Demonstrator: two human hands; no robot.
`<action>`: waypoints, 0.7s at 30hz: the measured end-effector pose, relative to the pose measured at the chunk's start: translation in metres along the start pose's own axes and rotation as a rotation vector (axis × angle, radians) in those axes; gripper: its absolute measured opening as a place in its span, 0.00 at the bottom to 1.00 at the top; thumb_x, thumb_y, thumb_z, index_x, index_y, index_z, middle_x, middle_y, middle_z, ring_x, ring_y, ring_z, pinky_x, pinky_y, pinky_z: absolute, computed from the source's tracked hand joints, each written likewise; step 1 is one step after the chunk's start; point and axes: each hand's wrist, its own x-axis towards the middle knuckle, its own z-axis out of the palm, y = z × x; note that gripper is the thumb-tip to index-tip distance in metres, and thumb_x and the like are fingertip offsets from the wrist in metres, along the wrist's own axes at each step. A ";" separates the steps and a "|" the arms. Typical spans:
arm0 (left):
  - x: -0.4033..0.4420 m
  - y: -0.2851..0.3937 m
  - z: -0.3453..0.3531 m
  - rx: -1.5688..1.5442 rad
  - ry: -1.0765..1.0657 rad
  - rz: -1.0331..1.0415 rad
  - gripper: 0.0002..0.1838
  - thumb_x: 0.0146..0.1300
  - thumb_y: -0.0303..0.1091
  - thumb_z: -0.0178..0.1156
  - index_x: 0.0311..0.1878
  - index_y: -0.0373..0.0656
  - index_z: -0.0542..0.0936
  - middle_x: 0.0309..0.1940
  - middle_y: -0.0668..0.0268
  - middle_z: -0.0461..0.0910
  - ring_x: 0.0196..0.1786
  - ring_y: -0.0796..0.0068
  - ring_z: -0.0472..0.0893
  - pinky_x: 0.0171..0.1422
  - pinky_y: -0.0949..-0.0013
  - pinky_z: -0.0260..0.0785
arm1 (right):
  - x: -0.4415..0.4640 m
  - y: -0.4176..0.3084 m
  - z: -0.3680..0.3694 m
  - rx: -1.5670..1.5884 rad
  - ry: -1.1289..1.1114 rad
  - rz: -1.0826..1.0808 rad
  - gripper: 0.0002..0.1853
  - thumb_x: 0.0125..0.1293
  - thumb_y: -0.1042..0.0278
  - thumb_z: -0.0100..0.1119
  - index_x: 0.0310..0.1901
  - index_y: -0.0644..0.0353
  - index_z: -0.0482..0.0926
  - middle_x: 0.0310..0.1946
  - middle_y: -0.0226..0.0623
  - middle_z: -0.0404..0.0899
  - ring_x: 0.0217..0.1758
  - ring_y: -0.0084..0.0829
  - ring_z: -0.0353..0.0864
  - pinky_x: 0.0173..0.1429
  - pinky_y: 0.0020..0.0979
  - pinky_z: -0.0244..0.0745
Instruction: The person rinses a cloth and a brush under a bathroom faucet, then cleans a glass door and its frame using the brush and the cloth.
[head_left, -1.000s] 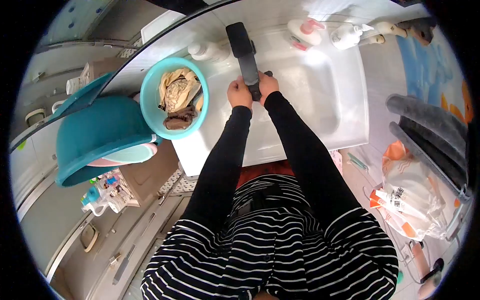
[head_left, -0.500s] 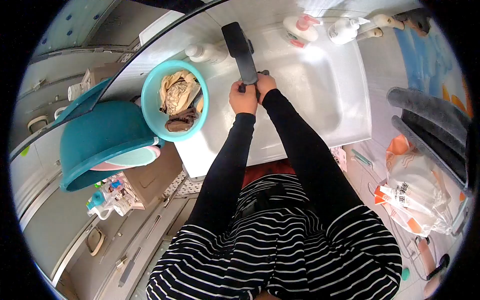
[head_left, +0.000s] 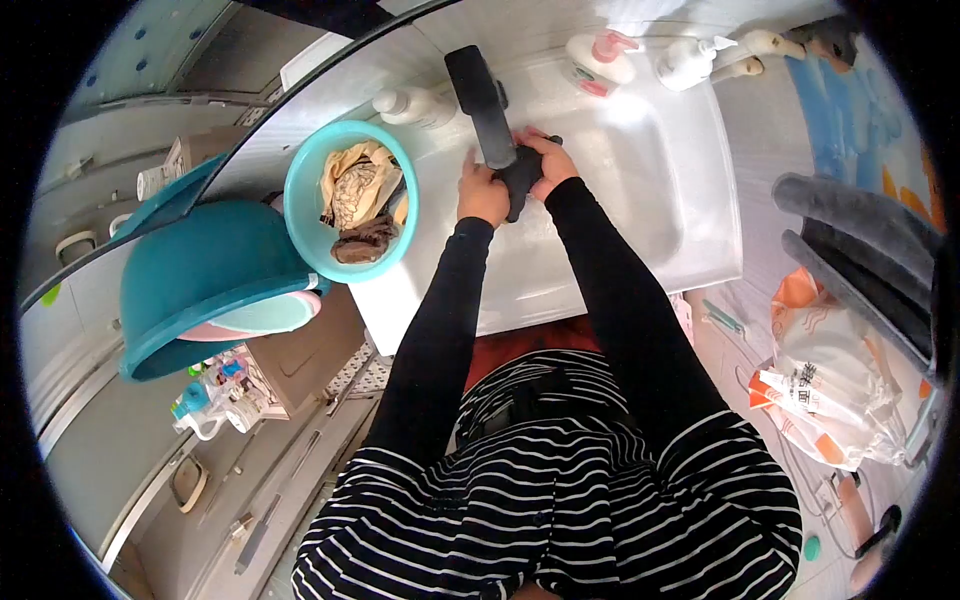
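Note:
A dark grey cloth (head_left: 519, 182), bunched and hanging a little, is between my two hands just below the spout of the black faucet (head_left: 488, 120). My left hand (head_left: 484, 198) grips its left side, thumb on top. On the other side, my right hand (head_left: 549, 166) has hold of the right part, with a bit of the fabric showing past its fingers. Both hands are over the white sink (head_left: 610, 180). Whether water is running I cannot make out clearly.
A light-blue basin (head_left: 295, 200) with beige and brown fabric stands at the sink's left edge. White bottles (head_left: 410, 105) and a pump bottle with a pink top (head_left: 601, 65) line the back. Teal tubs (head_left: 200, 270) are at left, a plastic bag (head_left: 830, 380) at right.
My hands have moved apart from a tight, close grip, the right one outward. The cloth, earlier mostly hidden in them, is now spread wider between them.

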 end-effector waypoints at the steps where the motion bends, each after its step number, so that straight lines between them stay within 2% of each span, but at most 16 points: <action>1: 0.001 -0.003 -0.004 0.057 -0.150 -0.028 0.20 0.69 0.33 0.55 0.63 0.42 0.79 0.64 0.46 0.75 0.64 0.46 0.77 0.70 0.49 0.69 | 0.002 0.001 -0.004 -0.013 0.000 0.001 0.15 0.69 0.76 0.62 0.56 0.56 0.75 0.47 0.46 0.84 0.51 0.43 0.85 0.55 0.44 0.82; 3: 0.008 -0.005 -0.013 0.179 -0.449 -0.080 0.22 0.71 0.39 0.60 0.63 0.38 0.77 0.63 0.51 0.76 0.65 0.55 0.77 0.66 0.58 0.71 | 0.008 0.005 -0.006 -0.007 0.008 -0.008 0.14 0.70 0.73 0.61 0.56 0.56 0.76 0.47 0.46 0.84 0.51 0.43 0.85 0.55 0.44 0.82; 5: 0.000 0.029 -0.027 -0.351 -0.415 -0.253 0.33 0.65 0.46 0.69 0.67 0.37 0.72 0.62 0.49 0.77 0.66 0.55 0.78 0.68 0.57 0.71 | 0.014 0.014 -0.012 0.029 0.032 -0.024 0.11 0.72 0.70 0.60 0.54 0.57 0.77 0.46 0.45 0.84 0.49 0.42 0.86 0.54 0.44 0.82; 6: -0.002 0.042 -0.033 -0.615 -0.389 -0.336 0.39 0.62 0.49 0.73 0.69 0.36 0.69 0.61 0.48 0.78 0.66 0.55 0.78 0.69 0.56 0.70 | 0.029 0.022 -0.023 -0.134 -0.016 -0.075 0.09 0.74 0.68 0.58 0.52 0.57 0.76 0.47 0.44 0.84 0.50 0.42 0.85 0.56 0.44 0.82; 7: -0.004 0.028 -0.030 -0.305 -0.302 -0.007 0.56 0.49 0.57 0.82 0.71 0.31 0.63 0.57 0.50 0.80 0.60 0.60 0.82 0.64 0.62 0.74 | 0.049 0.033 -0.038 -0.298 -0.063 -0.126 0.07 0.77 0.65 0.56 0.50 0.57 0.76 0.48 0.43 0.84 0.51 0.42 0.84 0.57 0.44 0.81; 8: -0.003 0.026 -0.035 -0.342 -0.332 -0.090 0.57 0.48 0.56 0.82 0.71 0.31 0.62 0.58 0.50 0.79 0.60 0.60 0.82 0.64 0.63 0.75 | 0.059 0.038 -0.046 -0.465 -0.109 -0.176 0.08 0.79 0.63 0.53 0.48 0.58 0.75 0.48 0.43 0.83 0.51 0.43 0.84 0.58 0.45 0.81; 9: -0.004 0.025 -0.042 -0.378 -0.362 -0.174 0.58 0.48 0.54 0.83 0.72 0.31 0.61 0.59 0.49 0.79 0.59 0.59 0.82 0.63 0.64 0.75 | 0.053 0.039 -0.034 -0.113 -0.015 0.083 0.15 0.81 0.57 0.47 0.48 0.60 0.77 0.49 0.43 0.82 0.52 0.42 0.83 0.59 0.44 0.79; 10: -0.005 0.025 -0.048 -0.413 -0.390 -0.258 0.58 0.47 0.52 0.84 0.73 0.31 0.60 0.61 0.48 0.78 0.58 0.59 0.82 0.63 0.65 0.76 | 0.038 0.029 -0.022 -0.022 -0.082 0.120 0.16 0.81 0.56 0.47 0.48 0.60 0.77 0.49 0.43 0.83 0.52 0.42 0.83 0.60 0.45 0.79; 11: -0.006 0.027 -0.054 -0.295 -0.347 -0.254 0.46 0.49 0.47 0.83 0.65 0.30 0.71 0.55 0.51 0.82 0.51 0.62 0.85 0.56 0.66 0.78 | 0.020 0.019 -0.008 0.069 -0.149 0.158 0.16 0.81 0.55 0.47 0.49 0.60 0.77 0.48 0.43 0.83 0.52 0.41 0.83 0.60 0.45 0.79; 12: -0.003 0.019 -0.054 -0.309 -0.400 -0.313 0.43 0.50 0.46 0.82 0.63 0.29 0.73 0.52 0.53 0.83 0.49 0.64 0.85 0.54 0.66 0.78 | 0.014 0.016 -0.005 0.161 -0.215 0.196 0.17 0.80 0.55 0.46 0.50 0.61 0.77 0.47 0.43 0.83 0.51 0.41 0.83 0.61 0.46 0.79; 14: 0.003 0.005 -0.053 -0.341 -0.504 -0.431 0.36 0.53 0.44 0.80 0.57 0.27 0.78 0.46 0.57 0.85 0.44 0.68 0.85 0.50 0.66 0.78 | 0.013 0.015 -0.001 -0.044 -0.251 0.046 0.16 0.76 0.56 0.55 0.50 0.63 0.78 0.43 0.41 0.83 0.46 0.39 0.84 0.57 0.42 0.80; 15: 0.002 0.009 -0.053 -0.431 -0.459 -0.467 0.32 0.53 0.42 0.80 0.53 0.28 0.80 0.42 0.59 0.86 0.41 0.69 0.85 0.48 0.65 0.78 | 0.013 0.015 0.002 -0.147 -0.269 -0.030 0.17 0.73 0.56 0.59 0.49 0.65 0.78 0.41 0.40 0.83 0.43 0.38 0.84 0.54 0.41 0.81; 17: 0.001 0.020 -0.050 -0.616 -0.368 -0.535 0.24 0.53 0.39 0.78 0.46 0.30 0.84 0.35 0.62 0.86 0.35 0.72 0.84 0.42 0.65 0.77 | 0.009 0.017 0.004 -0.221 -0.134 0.078 0.16 0.71 0.57 0.61 0.51 0.61 0.77 0.40 0.39 0.83 0.42 0.38 0.84 0.52 0.41 0.82; 18: 0.004 0.024 -0.049 -0.505 -0.398 -0.511 0.24 0.53 0.40 0.78 0.45 0.31 0.84 0.34 0.60 0.87 0.35 0.69 0.85 0.43 0.64 0.77 | 0.009 0.017 0.004 -0.260 -0.064 0.128 0.16 0.70 0.57 0.62 0.52 0.60 0.77 0.39 0.38 0.83 0.41 0.39 0.85 0.51 0.41 0.82; 21: 0.012 0.035 -0.050 -0.132 -0.457 -0.398 0.22 0.52 0.42 0.76 0.44 0.34 0.85 0.34 0.55 0.88 0.37 0.61 0.87 0.44 0.60 0.79 | 0.013 0.022 0.009 -0.338 -0.055 -0.008 0.14 0.68 0.56 0.64 0.51 0.51 0.80 0.39 0.35 0.84 0.43 0.39 0.85 0.51 0.43 0.82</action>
